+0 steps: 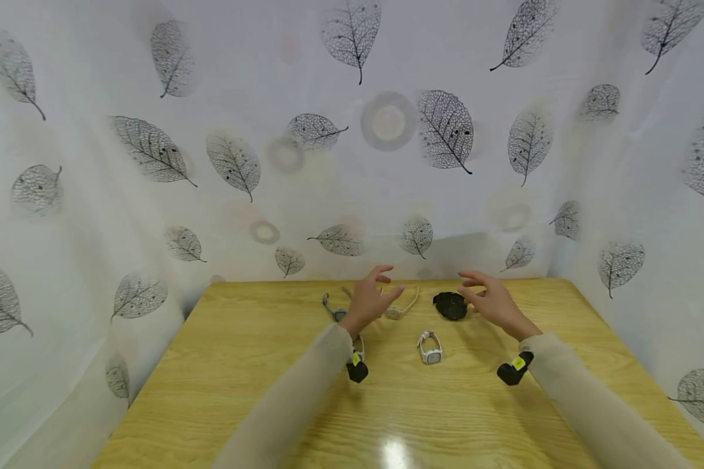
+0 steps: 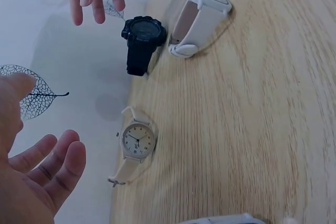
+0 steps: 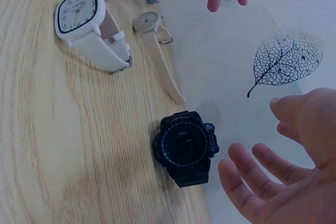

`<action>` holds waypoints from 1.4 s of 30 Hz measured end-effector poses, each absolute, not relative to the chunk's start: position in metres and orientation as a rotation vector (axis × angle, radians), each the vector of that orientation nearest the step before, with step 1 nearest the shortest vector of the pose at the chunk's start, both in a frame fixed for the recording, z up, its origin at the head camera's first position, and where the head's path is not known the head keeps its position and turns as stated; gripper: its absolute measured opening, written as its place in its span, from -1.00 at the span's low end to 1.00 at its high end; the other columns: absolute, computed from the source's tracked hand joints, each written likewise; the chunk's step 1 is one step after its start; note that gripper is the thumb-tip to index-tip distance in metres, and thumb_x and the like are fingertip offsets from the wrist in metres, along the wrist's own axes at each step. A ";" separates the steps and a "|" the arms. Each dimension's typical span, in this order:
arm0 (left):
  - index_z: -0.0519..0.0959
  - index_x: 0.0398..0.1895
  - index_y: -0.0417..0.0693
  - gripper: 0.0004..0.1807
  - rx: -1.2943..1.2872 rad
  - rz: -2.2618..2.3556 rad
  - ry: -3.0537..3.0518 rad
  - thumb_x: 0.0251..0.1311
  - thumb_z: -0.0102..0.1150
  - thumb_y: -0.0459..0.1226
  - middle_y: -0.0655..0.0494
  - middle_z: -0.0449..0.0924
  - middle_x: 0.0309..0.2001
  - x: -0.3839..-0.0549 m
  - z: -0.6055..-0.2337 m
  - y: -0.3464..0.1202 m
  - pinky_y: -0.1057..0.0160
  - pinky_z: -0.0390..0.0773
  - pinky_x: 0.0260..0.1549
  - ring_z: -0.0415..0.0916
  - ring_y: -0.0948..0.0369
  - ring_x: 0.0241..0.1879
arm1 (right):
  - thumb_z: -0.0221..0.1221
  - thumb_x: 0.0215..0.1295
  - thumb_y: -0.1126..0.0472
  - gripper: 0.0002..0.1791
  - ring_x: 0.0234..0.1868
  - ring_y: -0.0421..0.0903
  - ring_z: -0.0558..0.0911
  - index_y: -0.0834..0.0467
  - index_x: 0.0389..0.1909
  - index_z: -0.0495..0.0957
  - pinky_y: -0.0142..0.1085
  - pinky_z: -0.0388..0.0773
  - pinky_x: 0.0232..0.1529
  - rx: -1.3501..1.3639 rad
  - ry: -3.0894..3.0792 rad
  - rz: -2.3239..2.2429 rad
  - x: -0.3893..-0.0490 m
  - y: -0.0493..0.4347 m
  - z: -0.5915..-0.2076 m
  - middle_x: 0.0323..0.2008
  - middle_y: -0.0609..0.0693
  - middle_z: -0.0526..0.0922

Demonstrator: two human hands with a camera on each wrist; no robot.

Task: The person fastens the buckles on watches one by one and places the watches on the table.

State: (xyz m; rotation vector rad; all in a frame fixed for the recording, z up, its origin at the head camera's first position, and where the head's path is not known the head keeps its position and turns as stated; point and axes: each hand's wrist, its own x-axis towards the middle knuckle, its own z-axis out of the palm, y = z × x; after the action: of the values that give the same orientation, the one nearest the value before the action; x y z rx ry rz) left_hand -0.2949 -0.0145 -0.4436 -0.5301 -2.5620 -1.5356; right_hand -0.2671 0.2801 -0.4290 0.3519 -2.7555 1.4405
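Note:
My left hand (image 1: 366, 301) hovers over the back of the table with loosely bent fingers and nothing held. Beside it lies a cream wristwatch (image 2: 138, 139) with a round dial, strap spread out. My right hand (image 1: 495, 305), also holding nothing, is in the air just right of a black digital-style wristwatch (image 3: 184, 144). Between the arms, nearer the front, a white square-faced wristwatch (image 1: 431, 355) stands on its buckled strap. A grey wristwatch (image 1: 339, 314) sits left of my left hand, partly covered by it. Another pale wristwatch (image 1: 359, 344) is mostly hidden behind my left wrist.
The wooden table (image 1: 240, 365) reaches back to a white curtain (image 1: 328, 189) printed with dark leaves, which also hangs along both sides. A black wrist camera (image 1: 357, 369) is strapped on the left wrist and another black camera (image 1: 513, 371) on the right.

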 end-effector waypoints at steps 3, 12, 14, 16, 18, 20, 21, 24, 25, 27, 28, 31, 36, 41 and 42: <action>0.44 0.42 0.05 -0.39 -0.508 -1.551 -2.559 0.36 0.34 -0.05 -0.18 0.61 0.17 -0.293 -0.444 -0.019 0.28 0.61 -0.67 0.47 0.16 -0.75 | 0.09 0.61 0.12 -0.41 0.03 0.31 0.67 0.21 0.54 0.25 0.13 0.70 -0.11 0.355 -2.750 1.453 -0.268 0.273 -0.429 0.32 0.44 0.41; 0.43 0.42 0.04 -0.41 -0.481 -1.549 -2.568 0.38 0.32 -0.09 -0.21 0.59 0.20 -0.289 -0.444 -0.032 0.27 0.60 -0.66 0.61 -0.04 -0.60 | 0.10 0.60 0.14 -0.42 0.03 0.33 0.67 0.22 0.52 0.27 0.03 0.73 -0.15 0.396 -2.740 1.506 -0.272 0.252 -0.430 0.30 0.44 0.43; 0.44 0.41 0.04 -0.42 -0.473 -1.532 -2.565 0.37 0.33 -0.10 -0.21 0.60 0.18 -0.289 -0.445 -0.035 0.29 0.57 -0.67 0.54 0.10 -0.68 | 0.11 0.59 0.15 -0.42 0.02 0.33 0.67 0.23 0.52 0.28 0.04 0.74 -0.17 0.413 -2.730 1.517 -0.274 0.247 -0.431 0.29 0.45 0.44; 0.45 0.40 0.02 -0.43 -0.475 -1.507 -2.561 0.37 0.33 -0.12 -0.21 0.61 0.17 -0.289 -0.446 -0.037 0.31 0.55 -0.67 0.46 0.21 -0.72 | 0.12 0.59 0.16 -0.42 -0.01 0.32 0.68 0.25 0.51 0.28 0.04 0.74 -0.18 0.420 -2.730 1.527 -0.276 0.243 -0.432 0.29 0.45 0.45; 0.47 0.39 0.00 -0.44 -0.482 -1.477 -2.558 0.37 0.33 -0.11 -0.21 0.62 0.15 -0.289 -0.446 -0.040 0.31 0.56 -0.65 0.44 0.25 -0.73 | 0.12 0.58 0.16 -0.41 -0.04 0.31 0.69 0.27 0.51 0.27 0.03 0.74 -0.19 0.424 -2.738 1.540 -0.277 0.240 -0.434 0.28 0.46 0.44; 0.47 0.38 -0.03 -0.44 -0.489 -1.456 -2.558 0.37 0.33 -0.11 -0.22 0.62 0.14 -0.289 -0.447 -0.043 0.28 0.59 -0.59 0.49 0.21 -0.69 | 0.12 0.58 0.17 -0.41 -0.06 0.31 0.70 0.27 0.51 0.26 0.03 0.74 -0.20 0.403 -2.749 1.569 -0.280 0.235 -0.436 0.29 0.46 0.44; 0.47 0.38 -0.03 -0.44 -0.489 -1.445 -2.563 0.37 0.32 -0.11 -0.21 0.63 0.14 -0.289 -0.447 -0.044 0.26 0.61 -0.55 0.54 0.16 -0.65 | 0.12 0.58 0.17 -0.40 -0.08 0.31 0.70 0.28 0.51 0.25 0.02 0.74 -0.20 0.390 -2.759 1.580 -0.281 0.233 -0.437 0.28 0.45 0.44; 0.46 0.39 -0.04 -0.43 -0.478 -1.436 -2.584 0.38 0.32 -0.10 -0.19 0.62 0.14 -0.287 -0.445 -0.047 0.14 0.69 -0.33 0.68 -0.01 -0.35 | 0.12 0.58 0.20 -0.39 -0.11 0.33 0.70 0.33 0.51 0.21 0.05 0.74 -0.21 0.377 -2.780 1.608 -0.284 0.226 -0.437 0.28 0.48 0.44; 0.46 0.39 -0.04 -0.43 -0.473 -1.436 -2.594 0.38 0.32 -0.10 -0.19 0.62 0.15 -0.287 -0.444 -0.047 0.09 0.70 -0.25 0.68 -0.06 -0.24 | 0.12 0.58 0.21 -0.38 -0.11 0.33 0.70 0.34 0.52 0.20 0.07 0.73 -0.22 0.371 -2.789 1.612 -0.284 0.222 -0.437 0.27 0.48 0.43; 0.44 0.41 -0.05 -0.42 -0.462 -1.441 -2.615 0.39 0.31 -0.11 -0.20 0.60 0.16 -0.286 -0.443 -0.048 -0.01 0.68 -0.09 0.64 -0.14 -0.03 | 0.12 0.57 0.22 -0.37 -0.12 0.33 0.70 0.36 0.52 0.17 0.07 0.73 -0.24 0.354 -2.814 1.604 -0.286 0.216 -0.436 0.27 0.50 0.43; 0.44 0.41 -0.07 -0.42 -0.458 -1.449 -2.620 0.39 0.30 -0.12 -0.22 0.60 0.16 -0.286 -0.442 -0.048 -0.05 0.66 -0.03 0.60 -0.17 0.05 | 0.11 0.57 0.22 -0.35 -0.12 0.33 0.70 0.37 0.53 0.15 0.06 0.73 -0.24 0.341 -2.825 1.611 -0.286 0.212 -0.435 0.27 0.51 0.42; 0.43 0.41 -0.10 -0.42 -0.439 -1.478 -2.639 0.40 0.29 -0.12 -0.30 0.56 0.18 -0.287 -0.443 -0.048 -0.14 0.62 0.04 0.54 -0.22 0.15 | 0.10 0.58 0.21 -0.32 -0.10 0.32 0.71 0.37 0.55 0.10 0.02 0.75 -0.23 0.274 -2.867 1.629 -0.287 0.201 -0.434 0.29 0.51 0.40; 0.41 0.42 -0.16 -0.40 -0.390 -1.537 -2.662 0.41 0.26 -0.12 -0.41 0.51 0.22 -0.288 -0.445 -0.046 -0.08 0.69 -0.06 0.58 -0.21 0.11 | 0.11 0.58 0.18 -0.29 -0.07 0.30 0.71 0.38 0.56 0.07 -0.03 0.75 -0.16 0.178 -2.921 1.673 -0.289 0.186 -0.435 0.32 0.54 0.36; 0.36 0.46 -0.16 -0.36 -0.327 -1.616 -2.698 0.43 0.24 -0.09 -0.42 0.46 0.25 -0.290 -0.448 -0.045 0.11 0.75 -0.28 0.70 -0.09 -0.15 | 0.11 0.57 0.18 -0.30 -0.12 0.24 0.73 0.39 0.55 0.10 -0.08 0.76 -0.20 0.164 -2.948 1.651 -0.293 0.178 -0.439 0.33 0.56 0.35; 0.35 0.46 -0.16 -0.35 -0.318 -1.621 -2.704 0.43 0.24 -0.08 -0.41 0.46 0.25 -0.291 -0.449 -0.045 0.12 0.74 -0.30 0.70 -0.08 -0.19 | 0.11 0.57 0.17 -0.31 -0.13 0.23 0.73 0.38 0.55 0.10 -0.09 0.76 -0.21 0.152 -2.951 1.641 -0.294 0.177 -0.440 0.33 0.55 0.35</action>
State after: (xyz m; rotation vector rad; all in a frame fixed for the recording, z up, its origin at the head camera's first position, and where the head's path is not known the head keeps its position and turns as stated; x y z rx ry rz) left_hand -0.2911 -0.0450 -0.4490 -0.3183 -2.7043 -1.6214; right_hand -0.2939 0.1773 -0.4397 0.1520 -2.9512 1.6409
